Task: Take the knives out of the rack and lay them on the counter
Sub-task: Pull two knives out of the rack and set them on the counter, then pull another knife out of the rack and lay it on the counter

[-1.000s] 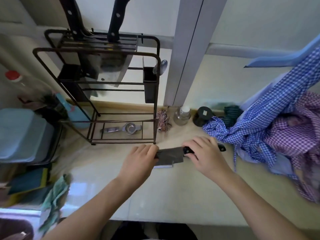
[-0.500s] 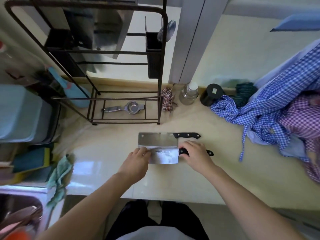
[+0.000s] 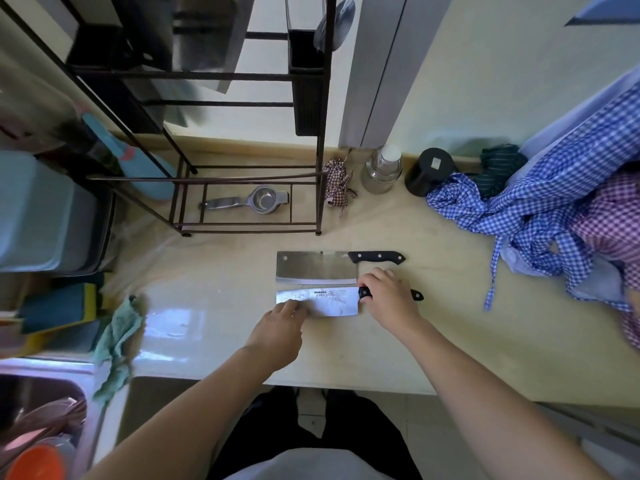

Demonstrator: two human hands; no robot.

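Two cleavers with black handles lie side by side on the beige counter [image 3: 398, 348]. The far cleaver [image 3: 315, 266] rests flat, untouched. The near cleaver [image 3: 332, 301] has a printed label on its blade. My right hand [image 3: 389, 296] is closed around its handle. My left hand [image 3: 280, 329] rests its fingertips on the blade's left end. The dark wire rack [image 3: 242, 133] stands behind at the upper left, and two more knife blades [image 3: 204, 36] hang in its top, partly cut off by the frame.
A metal squeezer [image 3: 256, 201] lies on the rack's base. A glass jar [image 3: 382, 171], a black container [image 3: 427, 171] and checked cloths [image 3: 554, 209] crowd the back right. A green rag [image 3: 117, 337], sponges and a sink [image 3: 38, 420] lie left.
The cleaver came down from above the counter and now lies flat in front of the first one. The view has tilted down, so the rack's top is out of frame.
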